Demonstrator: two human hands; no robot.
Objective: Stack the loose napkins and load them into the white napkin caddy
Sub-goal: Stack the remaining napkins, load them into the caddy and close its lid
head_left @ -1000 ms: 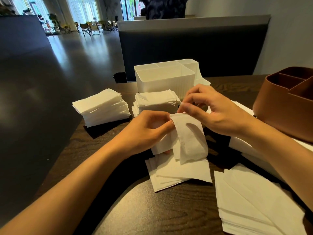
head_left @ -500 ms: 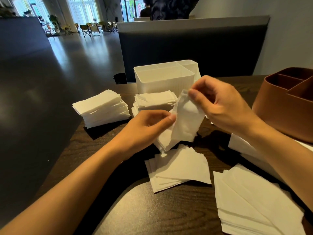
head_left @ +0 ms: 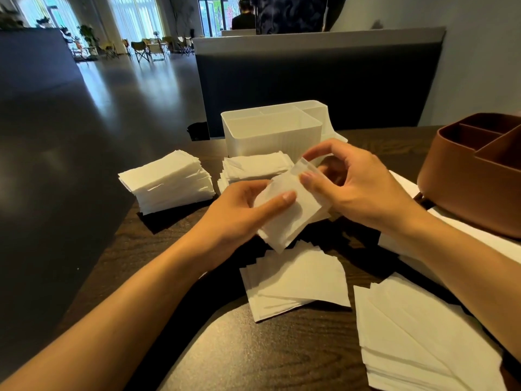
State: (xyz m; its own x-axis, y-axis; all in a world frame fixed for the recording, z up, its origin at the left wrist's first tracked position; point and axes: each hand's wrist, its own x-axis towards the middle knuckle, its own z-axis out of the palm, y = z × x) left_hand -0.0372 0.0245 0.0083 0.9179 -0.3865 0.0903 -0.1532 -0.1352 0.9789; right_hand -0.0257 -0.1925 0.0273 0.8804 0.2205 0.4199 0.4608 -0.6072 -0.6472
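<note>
Right hand (head_left: 358,187) lower now (napkin (head_left: 293,213) flatter)

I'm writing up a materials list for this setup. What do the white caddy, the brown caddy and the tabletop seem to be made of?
White caddy: probably plastic, slightly see-through, with fine ribbing on its wall.
Brown caddy: smooth and matte with rounded corners; plastic or a leather-look finish, hard to tell.
Tabletop: dark wood or wood-look laminate, with visible grain and a soft sheen where light falls.
</note>
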